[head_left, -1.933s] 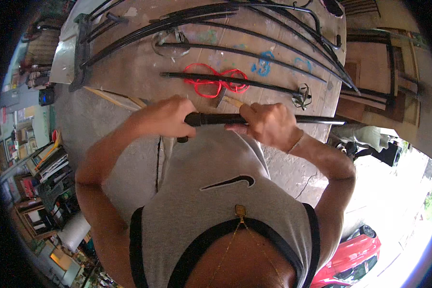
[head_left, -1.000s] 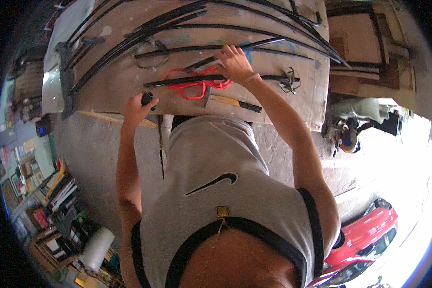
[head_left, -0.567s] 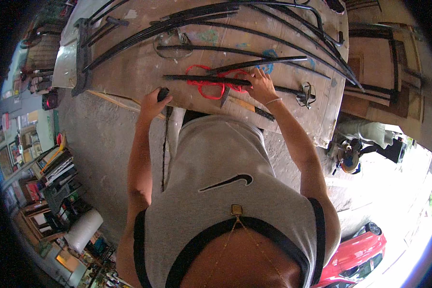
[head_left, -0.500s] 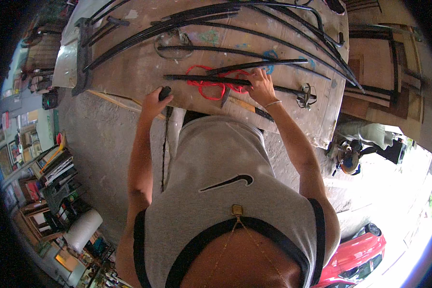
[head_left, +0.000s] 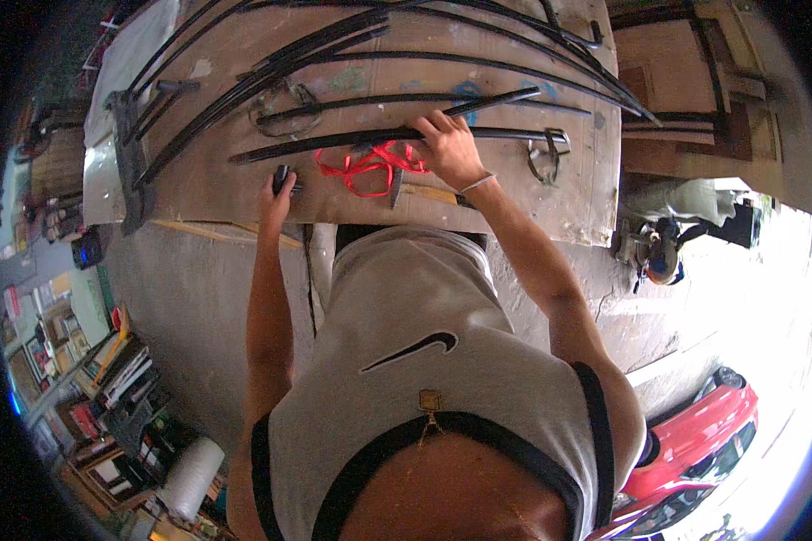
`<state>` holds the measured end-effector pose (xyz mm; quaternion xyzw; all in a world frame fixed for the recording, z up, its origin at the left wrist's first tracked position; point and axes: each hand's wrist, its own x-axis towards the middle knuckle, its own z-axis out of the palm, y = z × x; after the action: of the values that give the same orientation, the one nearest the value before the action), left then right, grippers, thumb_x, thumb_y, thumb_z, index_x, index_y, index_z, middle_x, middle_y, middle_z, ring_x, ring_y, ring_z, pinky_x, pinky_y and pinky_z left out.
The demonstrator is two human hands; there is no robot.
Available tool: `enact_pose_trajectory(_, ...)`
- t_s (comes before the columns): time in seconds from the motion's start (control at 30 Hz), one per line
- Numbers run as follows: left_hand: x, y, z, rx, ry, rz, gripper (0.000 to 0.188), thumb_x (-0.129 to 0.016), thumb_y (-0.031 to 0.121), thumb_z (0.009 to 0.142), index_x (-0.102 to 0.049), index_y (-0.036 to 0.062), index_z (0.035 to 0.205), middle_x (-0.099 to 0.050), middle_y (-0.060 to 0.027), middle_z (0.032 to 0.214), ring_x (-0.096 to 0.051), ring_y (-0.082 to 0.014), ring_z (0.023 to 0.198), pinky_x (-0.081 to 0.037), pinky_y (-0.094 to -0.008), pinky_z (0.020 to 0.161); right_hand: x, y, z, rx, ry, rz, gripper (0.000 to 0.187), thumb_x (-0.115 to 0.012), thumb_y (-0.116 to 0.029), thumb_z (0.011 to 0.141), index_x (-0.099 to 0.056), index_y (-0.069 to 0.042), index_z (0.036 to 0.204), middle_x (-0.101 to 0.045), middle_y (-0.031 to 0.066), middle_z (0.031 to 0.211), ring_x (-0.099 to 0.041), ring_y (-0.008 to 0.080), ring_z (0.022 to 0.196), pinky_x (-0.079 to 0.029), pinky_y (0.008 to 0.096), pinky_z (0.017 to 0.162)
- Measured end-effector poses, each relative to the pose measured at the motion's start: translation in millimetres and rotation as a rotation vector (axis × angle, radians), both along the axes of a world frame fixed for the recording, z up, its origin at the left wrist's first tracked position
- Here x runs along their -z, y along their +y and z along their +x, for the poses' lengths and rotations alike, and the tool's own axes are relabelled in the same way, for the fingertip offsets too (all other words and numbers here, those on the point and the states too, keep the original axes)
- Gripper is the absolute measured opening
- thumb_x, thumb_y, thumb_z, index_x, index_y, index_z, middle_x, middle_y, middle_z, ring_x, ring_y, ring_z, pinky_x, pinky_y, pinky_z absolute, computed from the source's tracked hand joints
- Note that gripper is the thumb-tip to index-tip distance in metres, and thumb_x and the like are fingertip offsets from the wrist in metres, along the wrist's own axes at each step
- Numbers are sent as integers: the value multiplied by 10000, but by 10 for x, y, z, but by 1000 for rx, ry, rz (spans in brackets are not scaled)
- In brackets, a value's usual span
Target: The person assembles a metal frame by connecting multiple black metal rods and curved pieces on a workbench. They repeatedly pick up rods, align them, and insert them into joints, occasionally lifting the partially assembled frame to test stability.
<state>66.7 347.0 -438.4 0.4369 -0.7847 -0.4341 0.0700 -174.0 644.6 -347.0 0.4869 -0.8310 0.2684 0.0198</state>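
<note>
My left hand (head_left: 278, 198) is closed around a short black piece (head_left: 282, 175) near the table's front edge; its exact kind I cannot make out. My right hand (head_left: 451, 151) grips a long black tube (head_left: 325, 142) from above, around its middle. The tube lies crosswise over the table, its right end near a roundish frame-like item (head_left: 544, 158). Just behind it, a shorter black rod (head_left: 505, 99) slants out past my fingers. Tangled red ribbon (head_left: 370, 167) lies between my hands, under the tube. Beside it rests a hammer-like tool (head_left: 431, 193) with a wooden handle, partly hidden by my right wrist.
Several long, curved black tubes (head_left: 478, 63) spread across the far side of the cardboard-covered table (head_left: 568, 203). A dark bracket-like bar (head_left: 132, 171) stands at the left edge. A power tool (head_left: 663, 252) is on the right, with a red car (head_left: 695, 451) beyond.
My right hand has shifted onto the long black tube, which now lies farther left and away from me. My left hand moved slightly left, still holding the black piece.
</note>
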Motion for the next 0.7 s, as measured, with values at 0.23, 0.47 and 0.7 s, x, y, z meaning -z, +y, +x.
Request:
enact_pose_trajectory(0.23, -87, 115, -82, -24, 29, -533, 534, -643, 525, 792, -670, 37, 1009, -658, -172, 924, -635, -323, 851, -482, -391, 741, -700, -167, 46, -80, 20, -258, 308, -682, -184, 756, -579, -96, 1032, -578, 85, 960, -564, 283, 883, -411, 382, 749)
enact_pose_trajectory(0.47, -115, 145, -239, -29, 48, -641, 526, -628, 541, 790, -667, 67, 1015, -658, -163, 946, -633, -330, 849, -488, -402, 750, -1352, -310, -503, 16, -282, -873, 246, -593, -247, 889, -576, -51, 1036, -562, 107, 785, -554, 214, 682, -451, 344, 616)
enact_pose_trajectory(0.7, -85, 234, -222, -139, 8, -598, 540, -646, 551, 761, -652, 89, 1040, -660, -149, 948, -618, -330, 896, -478, -417, 782, -1671, 528, -1041, 298, -881, -1456, 301, -482, -346, 953, -537, -60, 1026, -489, 44, 789, -456, 174, 693, -388, 309, 640)
